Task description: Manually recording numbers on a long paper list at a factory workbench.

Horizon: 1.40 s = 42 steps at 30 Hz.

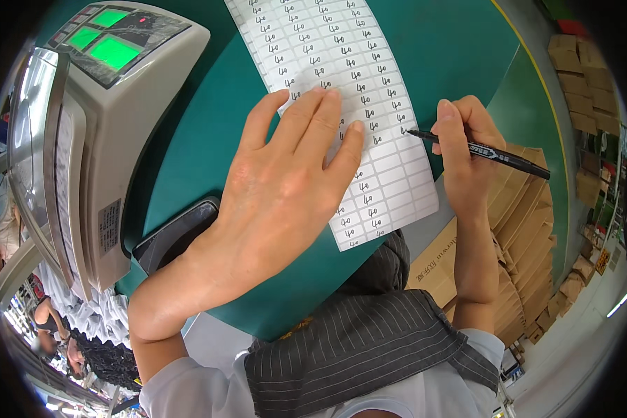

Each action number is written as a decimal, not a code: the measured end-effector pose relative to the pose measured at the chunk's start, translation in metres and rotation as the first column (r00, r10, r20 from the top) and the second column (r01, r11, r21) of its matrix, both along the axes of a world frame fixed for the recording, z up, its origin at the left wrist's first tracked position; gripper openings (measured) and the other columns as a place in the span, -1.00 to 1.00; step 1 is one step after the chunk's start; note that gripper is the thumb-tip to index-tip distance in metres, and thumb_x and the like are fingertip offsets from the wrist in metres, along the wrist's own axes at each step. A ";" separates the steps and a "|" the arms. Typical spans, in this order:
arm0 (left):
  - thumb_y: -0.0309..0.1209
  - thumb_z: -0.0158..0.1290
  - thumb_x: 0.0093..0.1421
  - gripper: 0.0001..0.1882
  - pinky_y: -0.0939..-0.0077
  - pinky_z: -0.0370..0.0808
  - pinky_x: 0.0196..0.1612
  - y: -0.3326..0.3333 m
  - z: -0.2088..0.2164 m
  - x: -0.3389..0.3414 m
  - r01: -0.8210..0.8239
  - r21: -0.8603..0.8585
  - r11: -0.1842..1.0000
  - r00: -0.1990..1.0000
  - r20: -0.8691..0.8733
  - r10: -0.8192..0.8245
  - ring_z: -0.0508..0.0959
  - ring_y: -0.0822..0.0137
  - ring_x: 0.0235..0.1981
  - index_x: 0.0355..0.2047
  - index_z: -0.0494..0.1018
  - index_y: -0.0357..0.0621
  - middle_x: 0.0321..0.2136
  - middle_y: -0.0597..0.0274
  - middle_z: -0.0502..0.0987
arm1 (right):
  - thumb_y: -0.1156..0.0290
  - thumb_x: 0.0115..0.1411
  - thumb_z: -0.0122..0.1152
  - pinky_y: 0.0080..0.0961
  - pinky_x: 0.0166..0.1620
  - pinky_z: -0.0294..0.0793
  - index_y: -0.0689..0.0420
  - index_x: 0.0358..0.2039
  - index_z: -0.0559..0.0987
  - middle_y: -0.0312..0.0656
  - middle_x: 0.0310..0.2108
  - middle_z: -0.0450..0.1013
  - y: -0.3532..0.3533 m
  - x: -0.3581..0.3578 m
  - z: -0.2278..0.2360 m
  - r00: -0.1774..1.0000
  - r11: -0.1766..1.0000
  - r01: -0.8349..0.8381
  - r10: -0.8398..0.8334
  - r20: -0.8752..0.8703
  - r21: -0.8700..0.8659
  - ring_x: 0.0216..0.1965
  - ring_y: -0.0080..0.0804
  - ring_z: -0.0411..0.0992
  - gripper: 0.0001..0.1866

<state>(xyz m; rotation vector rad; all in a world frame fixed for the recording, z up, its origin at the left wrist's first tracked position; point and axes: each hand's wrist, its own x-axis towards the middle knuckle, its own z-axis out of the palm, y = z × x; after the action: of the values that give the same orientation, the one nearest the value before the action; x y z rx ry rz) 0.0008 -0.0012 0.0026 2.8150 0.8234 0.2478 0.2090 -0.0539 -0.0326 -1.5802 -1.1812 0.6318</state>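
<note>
A long white sheet of small blank-edged labels (407,182) lies on the green tabletop, most of its cells filled with the same handwritten mark. My left hand (292,164) rests flat across the sheet's left side, fingers spread and nothing held, covering some cells. In my right hand (463,143) is a black marker pen (512,161), gripped between thumb and fingers. Its tip touches the right-hand column of labels, at the lowest written cell there. Several cells below the tip are unmarked.
A weighing scale (139,63) with green lit displays stands at the left. A dark phone-like object (177,233) lies beside my left forearm. Flattened cardboard (519,237) is stacked beyond my right arm; cardboard boxes (575,76) line the far right. Seated people appear at the lower left.
</note>
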 end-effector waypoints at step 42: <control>-0.68 0.08 -0.03 -0.48 0.07 0.22 0.22 0.002 0.003 -0.009 0.081 -0.118 0.990 0.997 0.006 -0.080 0.29 -0.05 0.22 -0.03 0.54 0.06 0.17 -0.20 0.30 | 0.51 0.18 0.25 -0.72 -0.59 0.12 0.22 -0.59 0.41 -0.43 -0.70 0.31 -0.011 -0.020 0.003 0.996 0.996 -0.082 0.081 -0.049 -0.030 -0.64 -0.80 0.16 -0.76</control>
<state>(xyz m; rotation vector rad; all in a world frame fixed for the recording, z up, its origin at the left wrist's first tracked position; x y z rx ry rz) -0.0086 0.0011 0.0060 2.7290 0.6980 0.1825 0.1892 -0.0650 -0.0297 -1.5414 -1.2100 0.7406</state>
